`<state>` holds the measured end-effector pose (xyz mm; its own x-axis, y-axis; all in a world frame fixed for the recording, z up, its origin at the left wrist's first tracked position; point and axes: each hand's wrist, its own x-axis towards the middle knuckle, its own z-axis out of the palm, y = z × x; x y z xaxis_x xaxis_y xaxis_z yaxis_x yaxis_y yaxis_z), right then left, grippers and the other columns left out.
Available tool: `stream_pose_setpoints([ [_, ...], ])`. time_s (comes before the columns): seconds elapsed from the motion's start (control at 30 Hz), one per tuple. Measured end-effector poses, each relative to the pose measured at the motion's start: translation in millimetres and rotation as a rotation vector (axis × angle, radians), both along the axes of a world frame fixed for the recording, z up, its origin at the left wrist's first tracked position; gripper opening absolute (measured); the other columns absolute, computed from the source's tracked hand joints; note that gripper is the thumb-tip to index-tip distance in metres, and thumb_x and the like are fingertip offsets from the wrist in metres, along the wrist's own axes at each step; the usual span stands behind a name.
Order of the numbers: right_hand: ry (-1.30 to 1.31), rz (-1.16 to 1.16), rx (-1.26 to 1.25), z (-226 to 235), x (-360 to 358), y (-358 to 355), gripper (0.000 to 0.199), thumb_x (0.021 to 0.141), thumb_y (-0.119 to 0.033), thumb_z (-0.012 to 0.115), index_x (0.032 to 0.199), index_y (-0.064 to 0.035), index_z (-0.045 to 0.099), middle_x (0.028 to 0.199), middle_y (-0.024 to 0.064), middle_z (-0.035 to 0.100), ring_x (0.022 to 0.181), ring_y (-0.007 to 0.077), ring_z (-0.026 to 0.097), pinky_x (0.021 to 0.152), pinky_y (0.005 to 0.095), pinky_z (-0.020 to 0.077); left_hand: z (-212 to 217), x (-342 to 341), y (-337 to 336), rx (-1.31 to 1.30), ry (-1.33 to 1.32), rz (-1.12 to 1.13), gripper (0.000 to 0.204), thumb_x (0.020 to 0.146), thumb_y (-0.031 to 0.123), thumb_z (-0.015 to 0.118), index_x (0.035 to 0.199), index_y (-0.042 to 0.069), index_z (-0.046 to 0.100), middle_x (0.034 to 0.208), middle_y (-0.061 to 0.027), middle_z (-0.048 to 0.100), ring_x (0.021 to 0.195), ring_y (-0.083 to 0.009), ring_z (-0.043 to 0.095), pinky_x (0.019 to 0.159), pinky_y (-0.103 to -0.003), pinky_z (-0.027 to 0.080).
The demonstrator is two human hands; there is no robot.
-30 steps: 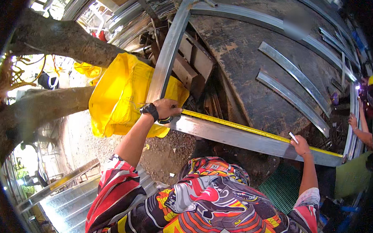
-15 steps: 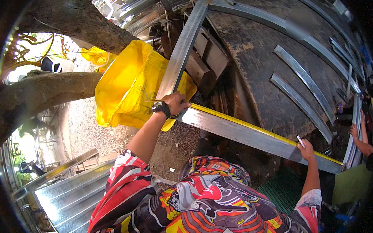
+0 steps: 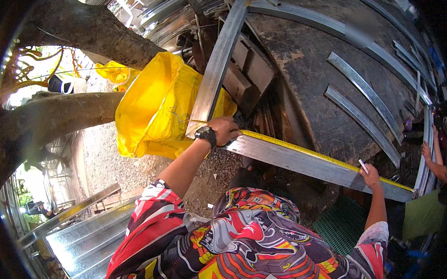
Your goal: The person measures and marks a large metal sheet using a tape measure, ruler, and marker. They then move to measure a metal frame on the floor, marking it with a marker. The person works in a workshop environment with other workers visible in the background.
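Both hands barely shift: left hand (image 3: pixel 225 130) fingers clamp yellow tape (image 3: pixel 322 156) on steel bar (image 3: pixel 302 165); right hand (image 3: pixel 370 176) grips marker (image 3: pixel 363 166) at bar's far end, measuring ongoing.

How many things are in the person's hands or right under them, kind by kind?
Long grey metal bar under both hands: 1
Yellow measuring tape stretched along it: 1
Small white marker in the right hand: 1
Black wristwatch by the left hand: 1
Total: 4
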<state>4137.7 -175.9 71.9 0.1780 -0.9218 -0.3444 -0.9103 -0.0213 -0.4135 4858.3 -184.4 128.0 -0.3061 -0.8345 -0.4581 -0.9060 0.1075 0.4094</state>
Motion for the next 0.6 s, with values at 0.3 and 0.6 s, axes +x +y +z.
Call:
stream_pose_setpoints([
  [0.3, -0.011, -0.019, 0.017, -2, -1, 4, 0.020, 0.088, -0.020, 0.069, 0.092, -0.0028, 0.060, 0.088, 0.0162, 0.054, 0.088, 0.0389, 0.058, 0.079, 0.0497, 0.0452, -17, -52, -11, -0.072, 0.223, -0.141, 0.043, 0.097, 0.046, 0.060, 0.121, 0.011, 0.068, 0.107, -0.0179, 0.068, 0.102, -0.0394, 0.065, 0.089, -0.050, 0.052],
  [0.6, 0.179, -0.041, 0.154, -9, -13, 1, 0.040, 0.091, -0.031, 0.072, 0.120, -0.0039, 0.067, 0.122, 0.0197, 0.065, 0.117, 0.0406, 0.060, 0.103, 0.0489, 0.0451, -20, -52, -17, -0.095, 0.313, -0.201, 0.028, 0.088, 0.029, 0.070, 0.104, 0.006, 0.064, 0.105, -0.0167, 0.069, 0.097, -0.0392, 0.066, 0.082, -0.047, 0.053],
])
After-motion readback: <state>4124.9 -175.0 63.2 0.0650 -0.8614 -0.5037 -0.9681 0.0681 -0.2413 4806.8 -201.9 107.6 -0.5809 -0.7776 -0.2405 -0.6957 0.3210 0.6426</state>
